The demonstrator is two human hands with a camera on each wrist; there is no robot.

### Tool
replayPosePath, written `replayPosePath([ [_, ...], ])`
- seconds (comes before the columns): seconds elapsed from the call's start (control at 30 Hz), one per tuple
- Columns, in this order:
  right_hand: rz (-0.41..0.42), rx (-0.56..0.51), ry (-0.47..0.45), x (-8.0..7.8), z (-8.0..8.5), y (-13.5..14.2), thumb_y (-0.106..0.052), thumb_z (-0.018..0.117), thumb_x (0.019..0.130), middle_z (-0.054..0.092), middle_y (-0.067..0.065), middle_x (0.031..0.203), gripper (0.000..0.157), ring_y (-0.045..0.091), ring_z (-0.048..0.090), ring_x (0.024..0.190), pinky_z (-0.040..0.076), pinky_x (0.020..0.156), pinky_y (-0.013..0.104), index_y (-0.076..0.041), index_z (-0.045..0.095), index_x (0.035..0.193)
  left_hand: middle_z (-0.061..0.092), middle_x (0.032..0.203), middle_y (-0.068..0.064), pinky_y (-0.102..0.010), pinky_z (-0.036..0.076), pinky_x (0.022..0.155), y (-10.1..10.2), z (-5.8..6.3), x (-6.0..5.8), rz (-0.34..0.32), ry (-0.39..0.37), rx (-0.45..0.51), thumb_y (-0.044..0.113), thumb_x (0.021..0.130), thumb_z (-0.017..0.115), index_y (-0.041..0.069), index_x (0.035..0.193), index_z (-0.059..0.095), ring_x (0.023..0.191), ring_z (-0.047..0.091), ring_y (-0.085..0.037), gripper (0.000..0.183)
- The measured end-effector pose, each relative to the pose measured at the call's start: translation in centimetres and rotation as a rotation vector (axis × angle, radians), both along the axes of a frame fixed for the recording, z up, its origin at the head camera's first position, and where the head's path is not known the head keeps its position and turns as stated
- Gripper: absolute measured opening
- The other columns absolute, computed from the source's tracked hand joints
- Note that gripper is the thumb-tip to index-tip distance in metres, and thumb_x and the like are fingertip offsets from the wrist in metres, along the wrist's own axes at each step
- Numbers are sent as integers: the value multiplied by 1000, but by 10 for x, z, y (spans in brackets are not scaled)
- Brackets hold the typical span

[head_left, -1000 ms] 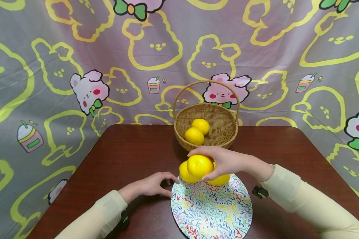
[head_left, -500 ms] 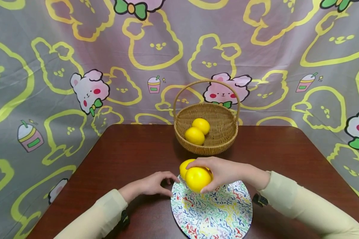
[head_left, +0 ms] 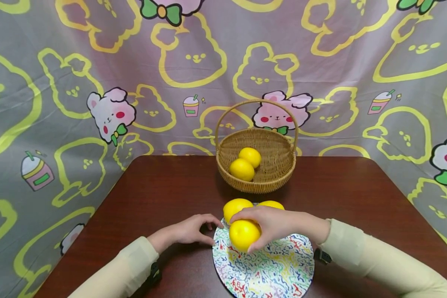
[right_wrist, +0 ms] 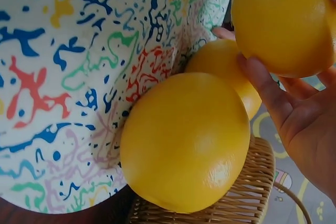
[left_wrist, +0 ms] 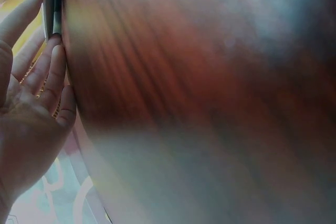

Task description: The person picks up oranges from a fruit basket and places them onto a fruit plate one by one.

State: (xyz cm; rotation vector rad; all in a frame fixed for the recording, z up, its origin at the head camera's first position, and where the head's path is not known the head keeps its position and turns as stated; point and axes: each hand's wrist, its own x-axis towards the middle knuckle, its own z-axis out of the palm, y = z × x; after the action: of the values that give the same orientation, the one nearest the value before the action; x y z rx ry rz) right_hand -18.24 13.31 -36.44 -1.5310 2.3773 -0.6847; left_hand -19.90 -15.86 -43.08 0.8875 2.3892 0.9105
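My right hand (head_left: 270,225) holds a smooth yellow lemon (head_left: 244,235) low over the left middle of a round plate (head_left: 268,265) with colourful squiggles. Behind it on the plate are two more lemons, one at the left (head_left: 235,209) and one at the right (head_left: 272,204), the right one partly covered by the hand. In the right wrist view the thumb and fingers curl round the held lemon (right_wrist: 286,24), while another lemon (right_wrist: 186,142) looms closer. My left hand (head_left: 188,229) stays at the plate's left rim, its fingers loosely bent and fingertips right at the edge (left_wrist: 49,14).
Behind the plate stands a wicker basket (head_left: 275,165) with a tall arched handle. Two lemons (head_left: 242,169) lie inside it, toward its left. The dark wooden table (head_left: 164,186) ends at a cartoon-patterned cloth (head_left: 141,62) behind and at the sides.
My right hand has brought the held lemon down and nearer me, from above the two lemons at the plate's back to the plate's left middle. My left hand has not moved.
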Motion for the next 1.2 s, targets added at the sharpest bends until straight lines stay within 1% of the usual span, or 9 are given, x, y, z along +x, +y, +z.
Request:
replayPosePath([
  [0.17,-7,23,-16,3,-4,-2,-46,79,78,56,-13,126,68,9,51,101,43,88,32,-22,52,135,59,111,12,-29,45,86,0,0,0,-15,15,16,28,83,80,19,122,64,96,53,-11,44],
  [0.3,-16,59,-36,5,-9,-4,-49,79,77,56,-15,123,69,7,52,100,43,88,31,-19,53,134,59,112,11,-30,44,87,0,1,1,-13,6,19,28,83,79,19,122,64,97,53,-11,43],
  [0.43,-29,87,-23,7,-12,-6,-48,80,76,57,-15,122,68,5,53,98,43,87,30,-19,55,132,59,112,11,-30,44,87,0,2,2,-10,5,19,26,83,80,19,121,64,97,53,-11,42],
  [0.6,-41,113,-6,8,-14,-8,-47,80,76,57,-13,124,69,5,53,97,44,86,30,-17,54,133,59,112,10,-29,44,87,1,2,2,-11,9,24,25,83,80,18,121,64,96,53,-11,42],
  [0.77,-63,127,0,9,-15,-10,-52,79,76,56,-12,129,74,5,53,98,44,86,31,-18,53,136,59,112,11,-29,44,87,1,1,1,-14,19,25,25,82,80,18,121,64,96,53,-11,42],
  [0.97,-79,137,38,9,-19,-12,-60,75,75,55,-11,132,78,7,54,102,43,89,33,-21,52,139,59,111,11,-29,44,87,0,0,1,-24,33,31,25,82,80,19,121,64,96,54,-11,42],
  [1.2,-91,180,118,12,-20,-15,-67,69,76,56,-8,128,81,7,56,95,45,87,38,-23,49,140,59,111,11,-29,45,86,0,0,2,-24,31,32,25,82,80,19,121,64,95,54,-11,42],
])
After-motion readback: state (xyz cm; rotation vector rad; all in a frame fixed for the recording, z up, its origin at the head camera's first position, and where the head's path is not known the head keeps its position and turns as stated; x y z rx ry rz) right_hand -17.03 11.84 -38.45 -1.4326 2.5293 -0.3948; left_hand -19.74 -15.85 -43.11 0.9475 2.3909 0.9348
